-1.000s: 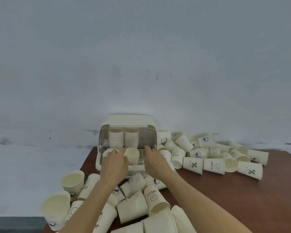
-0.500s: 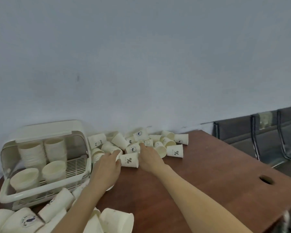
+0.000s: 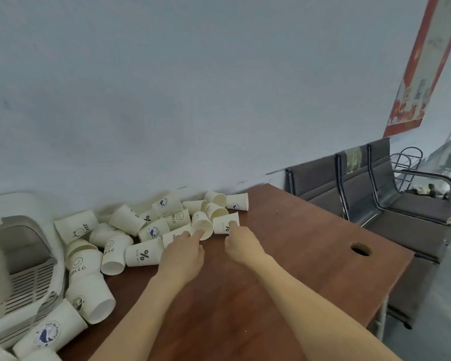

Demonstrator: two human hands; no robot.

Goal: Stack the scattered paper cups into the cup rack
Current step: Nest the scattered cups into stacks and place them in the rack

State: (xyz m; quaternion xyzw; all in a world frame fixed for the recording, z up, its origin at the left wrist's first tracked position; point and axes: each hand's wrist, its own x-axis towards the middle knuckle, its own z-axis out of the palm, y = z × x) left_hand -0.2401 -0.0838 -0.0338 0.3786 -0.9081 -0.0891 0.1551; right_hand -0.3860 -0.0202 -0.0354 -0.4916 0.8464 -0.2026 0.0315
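Observation:
Many white printed paper cups lie scattered on the brown table [image 3: 292, 269], most of them on their sides along the wall. The cream cup rack [image 3: 29, 287] with a grated floor is cut off at the left edge; its contents are barely visible. My left hand [image 3: 184, 252] reaches into the pile, fingertips touching an open-mouthed cup [image 3: 203, 225] and a "HELLO" cup [image 3: 173, 237]. My right hand [image 3: 241, 243] is just right of it, one fingertip on a "%" cup [image 3: 225, 222]. Neither hand grips a cup.
More cups lie in front of the rack at lower left [image 3: 90, 303]. The table has a round cable hole [image 3: 360, 249] near its right edge. Grey metal-framed chairs [image 3: 375, 196] stand beyond that edge, against the wall.
Both hands left the rack and moved right to the cup pile. The view swung right, so the rack now sits at the left edge.

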